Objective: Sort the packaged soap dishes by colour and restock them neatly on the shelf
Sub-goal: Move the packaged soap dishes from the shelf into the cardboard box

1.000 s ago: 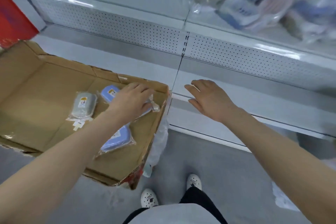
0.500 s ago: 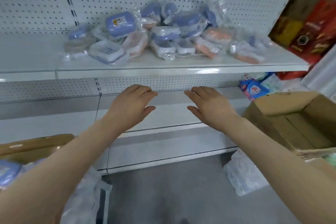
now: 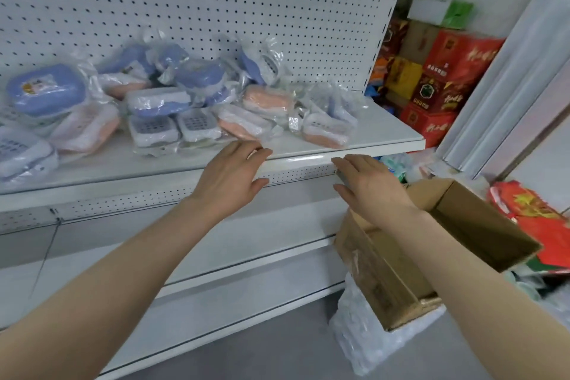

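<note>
Blue, pink and white packaged soap dishes (image 3: 160, 102) lay in a loose, unsorted heap on the white metal shelf (image 3: 385, 136), against its pegboard back (image 3: 216, 3). A person's left hand (image 3: 229, 176) reached to the shelf's front edge, fingers straight and close together, holding nothing; whether it touched the lip could not be told. The right hand (image 3: 368, 183) hovered just below that edge, fingers likewise extended and empty, above an open cardboard box (image 3: 481, 225) standing to the right. Red cartons (image 3: 456, 65) were stacked beyond the shelf's end.
</note>
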A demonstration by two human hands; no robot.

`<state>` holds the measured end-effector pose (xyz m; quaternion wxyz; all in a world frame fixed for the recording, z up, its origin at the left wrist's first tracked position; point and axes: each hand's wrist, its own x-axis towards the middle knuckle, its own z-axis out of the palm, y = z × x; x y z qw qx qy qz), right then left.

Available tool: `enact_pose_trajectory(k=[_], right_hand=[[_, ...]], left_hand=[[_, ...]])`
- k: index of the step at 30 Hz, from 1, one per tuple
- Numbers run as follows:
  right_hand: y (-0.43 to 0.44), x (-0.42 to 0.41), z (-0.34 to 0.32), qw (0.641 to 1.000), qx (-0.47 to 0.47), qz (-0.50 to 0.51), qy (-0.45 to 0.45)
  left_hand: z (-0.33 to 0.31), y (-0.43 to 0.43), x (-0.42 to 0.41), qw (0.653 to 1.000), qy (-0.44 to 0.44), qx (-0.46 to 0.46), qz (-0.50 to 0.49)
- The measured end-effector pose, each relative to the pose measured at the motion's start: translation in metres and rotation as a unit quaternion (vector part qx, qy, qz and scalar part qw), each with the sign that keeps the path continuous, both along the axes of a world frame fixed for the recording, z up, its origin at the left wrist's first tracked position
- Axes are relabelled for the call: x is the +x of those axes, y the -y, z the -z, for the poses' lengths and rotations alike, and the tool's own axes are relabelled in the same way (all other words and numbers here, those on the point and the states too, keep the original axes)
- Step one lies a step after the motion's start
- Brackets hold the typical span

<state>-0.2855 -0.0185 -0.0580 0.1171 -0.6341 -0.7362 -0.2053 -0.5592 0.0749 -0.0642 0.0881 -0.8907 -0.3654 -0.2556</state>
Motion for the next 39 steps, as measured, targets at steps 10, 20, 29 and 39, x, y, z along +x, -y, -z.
enact_pose_trajectory(k=[10, 20, 29, 39], right_hand=[[-0.129, 0.051, -0.007, 0.998, -0.025, 0.061, -0.001], [-0.219, 0.065, 0.011, 0.975, -0.162, 0.143, -0.044], [-0.244, 0.076, -0.03, 0.942, -0.148, 0.124, -0.274], [-0.253, 0.087, -0.012, 0.974, -0.064, 0.213, 0.038]], left_hand=[[-0.032, -0.143, 0.057, 1.0, -0.025, 0.017, -0.007], [-0.041, -0.252, 0.087, 0.984, -0.163, -0.062, -0.033], [-0.048, -0.268, 0.104, 0.973, -0.22, -0.053, -0.05], [-0.036, -0.259, 0.115, 0.987, -0.12, -0.099, -0.045]])
